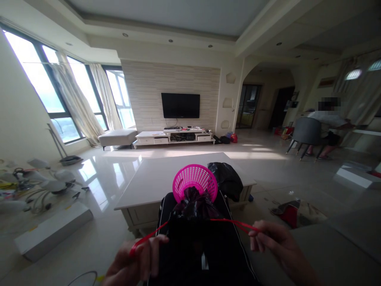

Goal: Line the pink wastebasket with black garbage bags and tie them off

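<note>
left hand [135,264] and right hand [275,242], each with fingers closed on one end of a thin red drawstring [232,223], which stretches taut to either side. the drawstring runs from the gathered, crinkled mouth of a glossy black bag [193,204]. the bag sits in a bright pink mesh basket [195,180], tilted on the person's dark trousers [193,254], in front of a pale desk [154,178].

Both hands' grip on red drawstrings [232,223], black bag [195,206], pink basket [195,182]
</note>
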Demonstrator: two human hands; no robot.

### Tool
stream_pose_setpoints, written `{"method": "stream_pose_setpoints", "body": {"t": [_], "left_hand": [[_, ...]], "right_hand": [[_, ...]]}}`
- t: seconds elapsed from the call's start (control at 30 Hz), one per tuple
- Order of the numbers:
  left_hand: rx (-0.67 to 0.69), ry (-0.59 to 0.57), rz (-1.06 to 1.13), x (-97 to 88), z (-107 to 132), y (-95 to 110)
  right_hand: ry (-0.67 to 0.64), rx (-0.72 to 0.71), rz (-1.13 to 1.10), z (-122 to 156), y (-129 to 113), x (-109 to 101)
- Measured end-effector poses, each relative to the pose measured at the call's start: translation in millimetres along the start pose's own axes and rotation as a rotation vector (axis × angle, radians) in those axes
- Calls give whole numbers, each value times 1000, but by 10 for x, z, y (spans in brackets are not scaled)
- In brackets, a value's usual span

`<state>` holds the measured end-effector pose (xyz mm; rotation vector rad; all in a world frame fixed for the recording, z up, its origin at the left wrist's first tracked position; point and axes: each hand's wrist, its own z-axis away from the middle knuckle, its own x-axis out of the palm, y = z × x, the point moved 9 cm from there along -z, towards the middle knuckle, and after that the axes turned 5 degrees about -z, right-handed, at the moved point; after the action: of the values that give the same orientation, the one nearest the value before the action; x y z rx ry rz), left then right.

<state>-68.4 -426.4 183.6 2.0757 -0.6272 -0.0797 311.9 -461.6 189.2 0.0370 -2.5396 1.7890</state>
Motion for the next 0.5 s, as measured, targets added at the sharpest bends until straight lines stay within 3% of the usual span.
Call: {"method": "stream_pose_setpoints", "body": {"t": [0.1, 0.2, 0.27, 0.4, 0.5], "left_hand": [[40, -81, -43, 158, -83, -28], [-53, 88, -105, 128, -86, -167], [-147, 224, -124, 86, -41, -253], [-208, 286, -150, 103, -30, -269], [-231, 329, -208, 33, -46, -270]], "right_hand": [[-42, -119, -39, 43, -92, 87], [-26, -215, -121, 79, -183, 155], [39, -185, -140, 67, -162, 193], [194, -42, -178, 60, -92, 183], [229, 99, -358, 123, -33, 140]]}}
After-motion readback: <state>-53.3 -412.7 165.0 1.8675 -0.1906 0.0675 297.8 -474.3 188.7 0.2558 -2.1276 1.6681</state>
